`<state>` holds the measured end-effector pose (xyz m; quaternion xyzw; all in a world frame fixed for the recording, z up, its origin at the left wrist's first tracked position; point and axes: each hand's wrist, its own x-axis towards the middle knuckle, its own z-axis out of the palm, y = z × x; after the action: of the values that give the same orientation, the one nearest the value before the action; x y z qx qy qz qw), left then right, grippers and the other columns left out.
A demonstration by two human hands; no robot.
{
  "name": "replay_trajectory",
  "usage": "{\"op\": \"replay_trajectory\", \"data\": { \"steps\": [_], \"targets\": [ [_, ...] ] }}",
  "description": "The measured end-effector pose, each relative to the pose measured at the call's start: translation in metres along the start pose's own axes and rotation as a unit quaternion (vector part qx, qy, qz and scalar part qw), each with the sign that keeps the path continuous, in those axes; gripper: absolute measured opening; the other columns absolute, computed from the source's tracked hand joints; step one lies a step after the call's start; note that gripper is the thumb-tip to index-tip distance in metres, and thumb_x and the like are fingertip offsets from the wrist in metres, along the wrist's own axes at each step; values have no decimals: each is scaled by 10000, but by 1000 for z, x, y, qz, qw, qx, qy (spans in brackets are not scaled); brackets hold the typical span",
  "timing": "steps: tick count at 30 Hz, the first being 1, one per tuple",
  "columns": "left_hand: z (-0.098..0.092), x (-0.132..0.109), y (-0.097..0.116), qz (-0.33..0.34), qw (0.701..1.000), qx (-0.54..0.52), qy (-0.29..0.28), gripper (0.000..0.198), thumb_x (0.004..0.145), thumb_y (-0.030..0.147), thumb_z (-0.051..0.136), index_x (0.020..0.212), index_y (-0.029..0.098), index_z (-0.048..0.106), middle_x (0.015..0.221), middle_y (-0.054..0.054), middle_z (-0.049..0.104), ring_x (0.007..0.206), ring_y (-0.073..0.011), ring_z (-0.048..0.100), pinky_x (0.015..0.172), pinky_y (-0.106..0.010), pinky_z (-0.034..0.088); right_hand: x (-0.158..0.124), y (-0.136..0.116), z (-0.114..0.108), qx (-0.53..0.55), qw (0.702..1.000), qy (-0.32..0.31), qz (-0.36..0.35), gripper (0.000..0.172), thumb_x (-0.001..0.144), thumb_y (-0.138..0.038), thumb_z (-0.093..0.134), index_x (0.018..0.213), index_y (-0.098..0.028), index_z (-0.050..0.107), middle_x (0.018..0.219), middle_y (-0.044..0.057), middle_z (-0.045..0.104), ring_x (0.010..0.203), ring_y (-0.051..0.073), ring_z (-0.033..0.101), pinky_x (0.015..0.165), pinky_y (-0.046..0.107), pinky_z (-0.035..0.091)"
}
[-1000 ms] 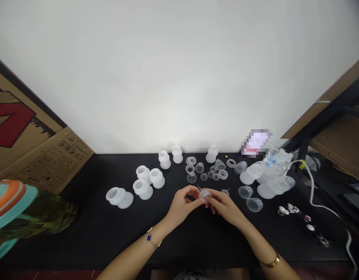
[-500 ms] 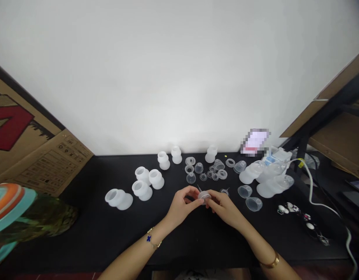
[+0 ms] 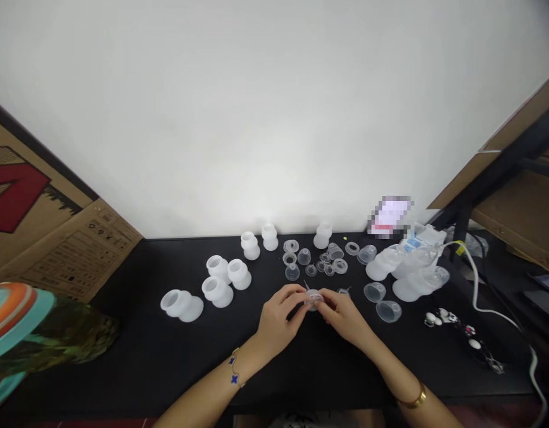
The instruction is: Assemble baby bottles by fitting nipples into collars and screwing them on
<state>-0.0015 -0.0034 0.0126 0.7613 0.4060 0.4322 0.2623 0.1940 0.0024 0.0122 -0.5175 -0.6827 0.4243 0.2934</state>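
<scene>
My left hand and my right hand meet above the front middle of the black table, both with bent fingers. Between their fingertips is a translucent bottle collar ring, and a thin pointed tip sticks up from its far side. Fingers hide part of the ring. A small clear part with a thin tip lies just beyond my right hand. Behind the hands are spread loose collar rings and clear domed caps. Two more clear caps lie to the right of my right hand.
Several open white bottles stand or lie at left and back. Capped bottles are grouped at right, near a white cable and a beaded strap. A large jug and cardboard box occupy the left; a phone leans behind.
The fingers of my left hand have shifted over the ring, and my left wrist has turned a little. The ring has moved slightly up in view, still between both hands.
</scene>
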Motion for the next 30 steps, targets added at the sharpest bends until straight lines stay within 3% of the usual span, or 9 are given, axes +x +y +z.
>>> {"op": "replay_trajectory", "data": {
  "steps": [4,7,21,30],
  "targets": [
    [3,-3,-3,101,992,74,29,263,962,175,564,1188,267,662,1106,-57,698,1005,-188,687,884,-311,588,1,2,0,-10,1000,12,-1,236,922,-311,483,709,-209,496,608,-49,447,551,127,482,502,223,361],
    [4,-4,-5,130,985,103,38,281,958,157,572,1213,243,654,1124,-65,695,993,-179,690,870,-298,597,1,4,1,-18,1000,22,2,235,917,-313,473,704,-214,475,609,-51,437,548,128,479,503,226,358],
    [2,-4,-7,117,991,57,-2,317,941,151,596,1229,268,659,1197,-66,667,1017,-171,683,858,-285,601,2,4,3,-8,1000,29,2,228,903,-319,458,696,-226,444,602,-56,414,534,126,462,488,225,345],
    [1,-4,-4,120,991,62,-1,310,948,162,585,1232,272,642,1216,-68,661,1027,-175,687,864,-299,609,2,3,3,9,999,35,-11,217,927,-307,466,742,-211,526,604,-57,442,523,117,456,486,219,340]
  ]
}}
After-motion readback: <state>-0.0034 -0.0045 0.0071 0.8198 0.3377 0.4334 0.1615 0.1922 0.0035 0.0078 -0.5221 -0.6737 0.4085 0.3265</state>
